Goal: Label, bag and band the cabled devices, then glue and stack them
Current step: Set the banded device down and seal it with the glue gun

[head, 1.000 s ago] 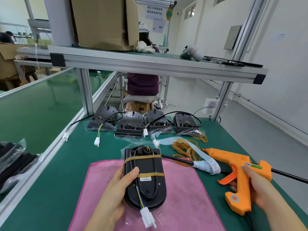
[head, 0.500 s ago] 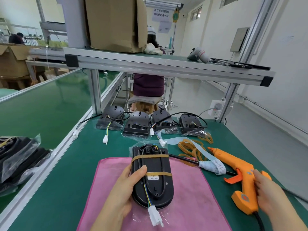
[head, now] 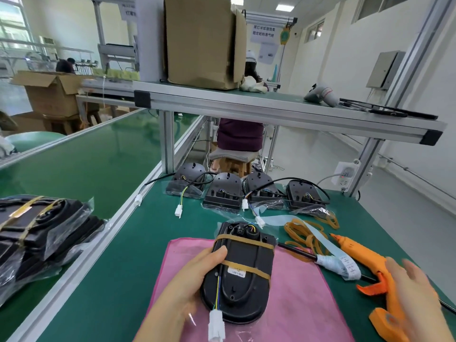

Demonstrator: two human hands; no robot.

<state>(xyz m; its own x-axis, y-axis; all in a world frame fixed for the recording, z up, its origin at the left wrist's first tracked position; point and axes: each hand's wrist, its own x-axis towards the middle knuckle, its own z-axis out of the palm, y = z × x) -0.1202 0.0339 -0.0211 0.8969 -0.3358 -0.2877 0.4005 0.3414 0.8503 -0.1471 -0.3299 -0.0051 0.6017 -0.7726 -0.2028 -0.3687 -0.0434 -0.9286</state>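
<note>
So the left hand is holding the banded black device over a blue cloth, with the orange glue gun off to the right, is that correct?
Not quite. The head view shows the cloth is pink, not blue. The left hand does hold the banded black device over it, with the orange glue gun off to the right.

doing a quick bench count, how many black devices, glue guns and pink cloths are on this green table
banded device in the left hand: 1
back-row devices: 4
orange glue gun: 1
pink cloth: 1
total: 7
bagged stack at far left: count unclear, left out
</note>
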